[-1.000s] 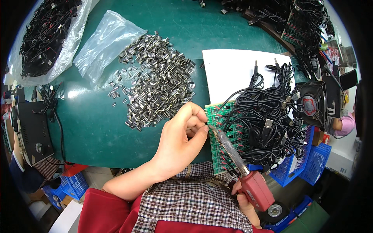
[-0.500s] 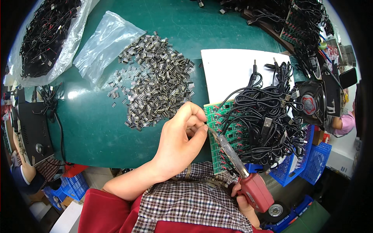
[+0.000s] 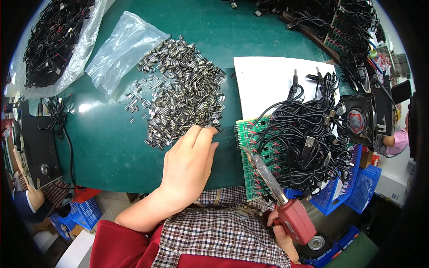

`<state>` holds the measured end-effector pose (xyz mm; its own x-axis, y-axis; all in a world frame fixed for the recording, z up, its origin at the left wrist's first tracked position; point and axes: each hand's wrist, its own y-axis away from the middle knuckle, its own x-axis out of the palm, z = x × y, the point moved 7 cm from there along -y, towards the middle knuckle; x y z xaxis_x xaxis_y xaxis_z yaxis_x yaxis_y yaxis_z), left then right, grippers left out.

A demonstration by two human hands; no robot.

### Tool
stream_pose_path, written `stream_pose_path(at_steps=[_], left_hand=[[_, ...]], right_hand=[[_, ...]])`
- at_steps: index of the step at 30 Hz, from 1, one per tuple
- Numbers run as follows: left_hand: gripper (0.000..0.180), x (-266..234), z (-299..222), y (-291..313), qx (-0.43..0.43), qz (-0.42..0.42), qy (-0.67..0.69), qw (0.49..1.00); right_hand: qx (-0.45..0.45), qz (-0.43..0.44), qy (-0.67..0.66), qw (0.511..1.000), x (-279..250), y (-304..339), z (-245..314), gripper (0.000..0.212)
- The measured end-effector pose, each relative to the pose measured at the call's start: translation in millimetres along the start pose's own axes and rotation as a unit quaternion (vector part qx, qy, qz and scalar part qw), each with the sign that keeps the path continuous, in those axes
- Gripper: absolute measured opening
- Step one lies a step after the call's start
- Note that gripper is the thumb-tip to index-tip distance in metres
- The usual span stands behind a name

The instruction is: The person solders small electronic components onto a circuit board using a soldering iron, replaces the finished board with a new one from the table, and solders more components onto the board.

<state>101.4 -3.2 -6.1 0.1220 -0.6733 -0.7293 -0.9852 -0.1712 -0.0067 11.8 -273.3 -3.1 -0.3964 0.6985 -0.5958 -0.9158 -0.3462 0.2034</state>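
Note:
My left hand (image 3: pixel 187 165) is at the near right edge of a pile of small black-and-silver pin headers (image 3: pixel 183 94). Its fingers bend over the nearest pieces, and the thumb stands apart from them; no piece shows between them. Low on the right, my right hand (image 3: pixel 283 239) is closed round the red handle of a soldering iron (image 3: pixel 292 219). The iron's tip points up and left over a green circuit board panel (image 3: pixel 250 172). Black USB cables (image 3: pixel 304 129) lie bundled across the panel's right side, and short red wires run along the board.
A white sheet (image 3: pixel 263 80) lies beneath the cables, beside a black fan (image 3: pixel 356 119). A clear plastic bag (image 3: pixel 123 51) touches the pile. At left are a bag of cables (image 3: pixel 53 44) and a black box with a knob (image 3: pixel 40 152). Blue baskets (image 3: pixel 364 187) stand at right.
My left hand has moved left from the panel's edge to the pile of pin headers, and its thumb and fingers have parted. The right hand and soldering iron have stayed nearly still.

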Motion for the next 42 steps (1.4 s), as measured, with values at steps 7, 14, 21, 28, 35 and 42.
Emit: stream_pose_path(at_steps=[7,14,21,28,35,42], left_hand=[[0.015,2,3,-3,-0.006,0.003,-0.02,1.0],[0.011,0,3,-6,0.002,-0.017,-0.052,0.999],[0.012,-4,3,-14,-0.01,0.026,-0.037,0.999],[0.014,-10,-1,-10,0.049,-0.023,0.034,0.998],[0.015,21,18,12,-0.182,0.108,0.45,0.868],[0.016,33,1,10,-0.222,0.158,0.485,0.831]], right_hand=[[-0.097,-0.046,0.076,0.991,-1,15,-1,0.067],[0.078,-0.059,-0.016,0.995,-4,9,-2,0.042],[0.088,-0.07,-0.024,0.993,-1,3,2,0.039],[0.057,-0.135,-0.068,0.987,-6,6,-3,0.037],[0.054,-0.077,-0.046,0.994,-5,-11,21,0.04],[0.089,-0.1,-0.089,0.987,-11,-15,21,0.041]])
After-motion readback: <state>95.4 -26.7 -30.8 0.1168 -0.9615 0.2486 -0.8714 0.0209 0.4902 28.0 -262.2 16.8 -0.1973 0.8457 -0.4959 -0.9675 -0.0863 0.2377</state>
